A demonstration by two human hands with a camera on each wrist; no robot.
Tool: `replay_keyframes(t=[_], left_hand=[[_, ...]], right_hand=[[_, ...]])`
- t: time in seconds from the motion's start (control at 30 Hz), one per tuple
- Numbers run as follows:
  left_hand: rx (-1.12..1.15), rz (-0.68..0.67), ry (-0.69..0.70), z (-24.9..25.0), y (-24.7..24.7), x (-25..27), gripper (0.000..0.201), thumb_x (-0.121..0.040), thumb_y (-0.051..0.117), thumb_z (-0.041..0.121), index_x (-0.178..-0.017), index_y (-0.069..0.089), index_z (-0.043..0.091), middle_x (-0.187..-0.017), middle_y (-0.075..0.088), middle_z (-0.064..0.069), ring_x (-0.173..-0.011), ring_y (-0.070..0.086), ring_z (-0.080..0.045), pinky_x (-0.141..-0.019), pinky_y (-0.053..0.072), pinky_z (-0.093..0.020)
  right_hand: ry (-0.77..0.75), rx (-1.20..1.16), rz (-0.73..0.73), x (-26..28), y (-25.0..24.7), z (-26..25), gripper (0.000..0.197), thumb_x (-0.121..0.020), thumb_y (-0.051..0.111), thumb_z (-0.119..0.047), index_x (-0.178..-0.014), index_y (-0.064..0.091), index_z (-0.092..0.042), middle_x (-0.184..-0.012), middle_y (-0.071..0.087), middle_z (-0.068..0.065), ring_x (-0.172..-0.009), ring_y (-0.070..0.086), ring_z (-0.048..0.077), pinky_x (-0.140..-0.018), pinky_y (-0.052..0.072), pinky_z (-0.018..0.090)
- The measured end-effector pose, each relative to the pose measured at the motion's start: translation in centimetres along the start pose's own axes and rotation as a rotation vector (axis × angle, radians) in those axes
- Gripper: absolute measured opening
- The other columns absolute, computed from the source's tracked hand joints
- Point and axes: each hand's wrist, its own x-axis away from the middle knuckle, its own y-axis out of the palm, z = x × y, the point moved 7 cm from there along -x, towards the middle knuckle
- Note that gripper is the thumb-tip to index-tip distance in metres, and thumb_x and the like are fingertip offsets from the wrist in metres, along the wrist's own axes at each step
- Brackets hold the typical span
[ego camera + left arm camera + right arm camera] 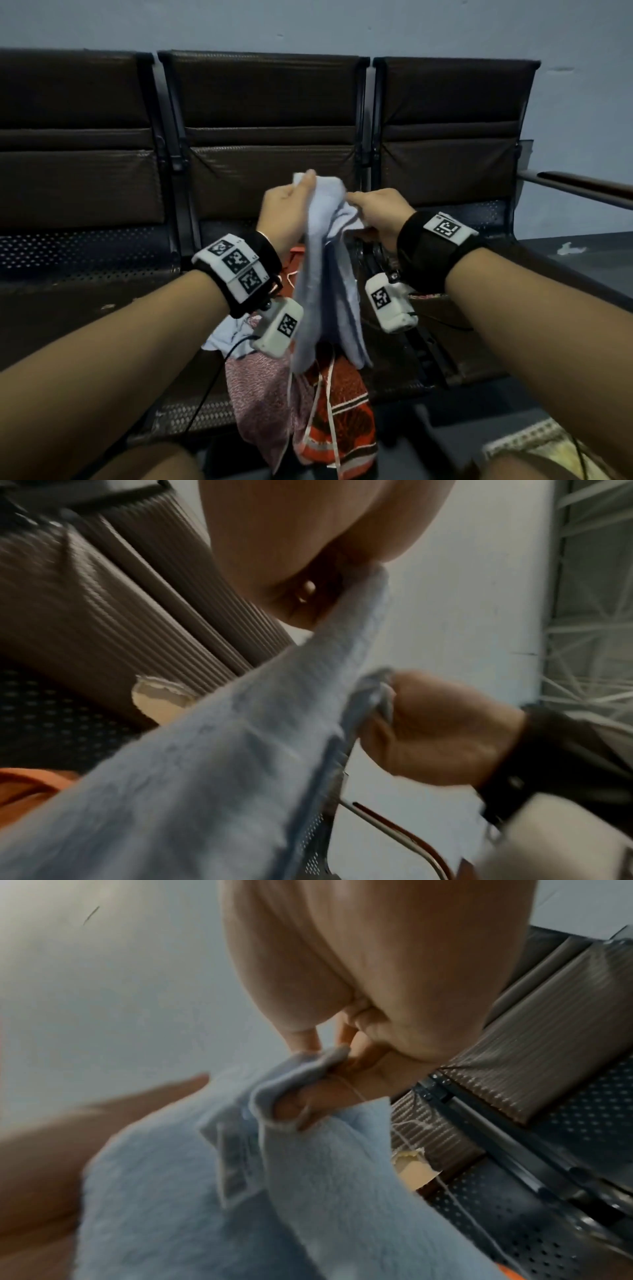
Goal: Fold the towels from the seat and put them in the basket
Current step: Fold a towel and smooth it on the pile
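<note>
A light blue towel [325, 274] hangs bunched in the air above the middle seat, held by both hands. My left hand [291, 205] pinches its top corner, thumb up against the cloth. My right hand [373, 212] grips an edge just to the right, fingers curled into the fabric. In the left wrist view the blue towel [240, 750] runs from my left hand [325, 569] down past my right hand [428, 731]. In the right wrist view my right hand's fingers [325, 1096] are tucked into a fold of the towel [308, 1191]. Below, an orange patterned towel [342, 421] and a pink one [260, 394] lie on the seat.
A row of dark brown padded seats [102, 281] with perforated metal stands against a pale wall. Another light cloth [226, 339] lies by the pile. A metal armrest [582, 186] sticks out at the right. A woven thing [534, 442] shows at bottom right.
</note>
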Motion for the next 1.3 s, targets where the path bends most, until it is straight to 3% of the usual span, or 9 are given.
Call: replay_keyframes(t=[0.13,0.27,0.37,0.47,0.67,0.83,1.0,1.17,1.3], left_hand=[[-0.194,-0.239,0.104,1.0,3.2,2.6,0.040,-0.099,0.060,0.030,-0.076,0.074,0.000,-0.071,0.072,-0.016,-0.070,0.066,-0.015,-0.069,0.054,-0.031],[-0.035,-0.220,-0.004,0.5,2.2,2.7,0.026,-0.093,0.063,0.022,-0.080,0.075,0.004,-0.074,0.068,-0.014,-0.064,0.062,-0.022,-0.061,0.049,-0.030],[-0.128,-0.041,0.066,0.7,0.0,2.0,0.015,-0.084,0.060,0.012,-0.075,0.072,0.012,-0.078,0.069,-0.008,-0.061,0.062,-0.021,-0.061,0.052,-0.032],[-0.208,0.008,0.042,0.7,-1.1,1.2,0.035,-0.074,0.057,0.015,-0.108,0.065,0.014,-0.102,0.068,-0.004,-0.092,0.063,-0.019,-0.083,0.053,-0.036],[-0.020,-0.577,-0.414,-2.2,0.5,1.5,0.045,-0.078,0.060,0.016,-0.119,0.064,-0.002,-0.112,0.068,-0.021,-0.101,0.065,-0.032,-0.087,0.052,-0.039],[-0.226,-0.366,-0.123,-2.6,-0.9,-2.6,0.017,-0.092,0.068,0.014,-0.103,0.074,0.004,-0.102,0.075,-0.014,-0.093,0.072,-0.023,-0.081,0.057,-0.035],[-0.531,-0.216,0.146,-3.3,-0.3,-6.4,0.019,-0.095,0.059,0.011,-0.097,0.078,0.009,-0.098,0.077,-0.010,-0.085,0.068,-0.011,-0.079,0.055,-0.032],[-0.354,-0.116,0.297,-1.8,0.2,-9.0,0.032,-0.088,0.054,-0.001,-0.100,0.076,0.019,-0.092,0.075,0.003,-0.085,0.067,-0.003,-0.075,0.056,-0.025],[-0.201,-0.114,0.285,-1.7,-1.1,-9.5,0.033,-0.085,0.056,-0.010,-0.101,0.074,0.012,-0.089,0.075,0.004,-0.085,0.067,-0.005,-0.076,0.053,-0.024]], right_hand=[[0.029,-0.046,-0.097,0.8,1.2,-0.8,0.049,-0.087,0.065,-0.054,-0.103,0.071,-0.008,-0.083,0.071,0.007,-0.079,0.069,0.020,-0.073,0.054,0.033],[-0.010,0.004,-0.148,1.9,1.3,-0.9,0.017,-0.088,0.057,-0.006,-0.094,0.072,-0.003,-0.081,0.068,0.014,-0.078,0.068,0.026,-0.071,0.057,0.033],[-0.055,0.096,-0.252,2.8,1.9,-1.1,0.021,-0.088,0.059,-0.006,-0.103,0.073,-0.002,-0.077,0.069,0.009,-0.073,0.065,0.020,-0.067,0.054,0.030],[-0.080,0.164,-0.408,3.7,2.6,-1.5,0.027,-0.089,0.054,-0.001,-0.108,0.073,-0.009,-0.090,0.073,0.009,-0.083,0.070,0.020,-0.074,0.056,0.033],[-0.119,0.213,-0.392,3.0,1.6,-1.9,0.032,-0.088,0.049,-0.007,-0.099,0.077,-0.019,-0.100,0.076,0.009,-0.093,0.072,0.020,-0.084,0.058,0.034],[-0.088,0.515,-0.259,0.2,-1.7,-0.5,0.023,-0.076,0.076,-0.024,-0.093,0.076,-0.009,-0.096,0.077,0.013,-0.088,0.075,0.025,-0.079,0.061,0.041],[-0.198,0.678,-0.001,-3.7,-3.8,0.0,0.016,-0.085,0.065,-0.014,-0.092,0.078,-0.007,-0.084,0.071,0.013,-0.081,0.063,0.020,-0.067,0.048,0.031],[-0.463,0.557,0.254,-5.6,-4.2,-2.9,0.024,-0.089,0.059,-0.017,-0.106,0.075,-0.020,-0.104,0.075,0.002,-0.101,0.067,0.018,-0.088,0.054,0.033],[-0.597,0.469,0.200,-4.5,-3.6,-3.5,0.020,-0.087,0.058,-0.021,-0.097,0.074,-0.026,-0.088,0.072,-0.011,-0.087,0.065,0.006,-0.077,0.053,0.025]])
